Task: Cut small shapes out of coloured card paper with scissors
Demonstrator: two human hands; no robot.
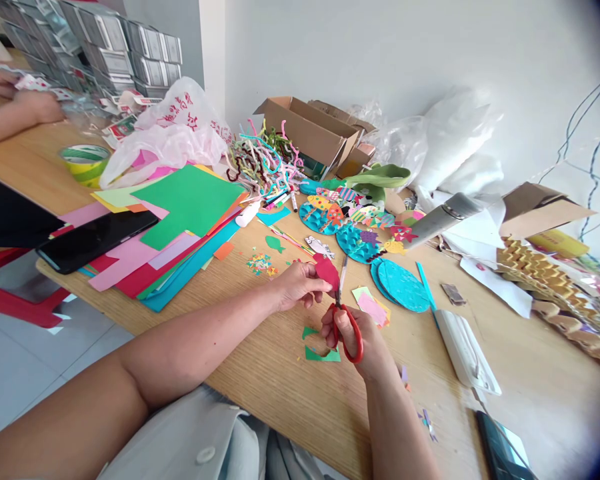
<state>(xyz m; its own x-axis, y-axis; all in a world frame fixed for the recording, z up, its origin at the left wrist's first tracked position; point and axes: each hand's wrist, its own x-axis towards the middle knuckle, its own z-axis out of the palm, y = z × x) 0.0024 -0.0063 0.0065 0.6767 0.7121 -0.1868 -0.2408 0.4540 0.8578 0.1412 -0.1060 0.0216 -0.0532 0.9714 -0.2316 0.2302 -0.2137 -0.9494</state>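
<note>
Between the thumb and fingers of my left hand [300, 285] is a small piece of red paper [327, 272]. My right hand [363, 337] grips red-handled scissors [351, 343], with fingers in the loops. Their blades point up and away from me, right against the red paper's edge; part of the blades is hidden by it. Beneath my hands lie green paper scraps [323, 355]. A small green fish-shaped cutout [275, 244] and tiny coloured paper bits [261, 264] lie to the left. Pink and yellow paper pieces [371, 307] lie just right of the scissors.
Coloured paper sheets [195, 200] and a black phone [97, 240] lie at left. Behind are pipe cleaners [265, 160] and a cardboard box [310, 133]. Blue ovals [400, 285], a metal flask [443, 219] and a white power strip [467, 350] are at right. Another person's hand [37, 107] is far left.
</note>
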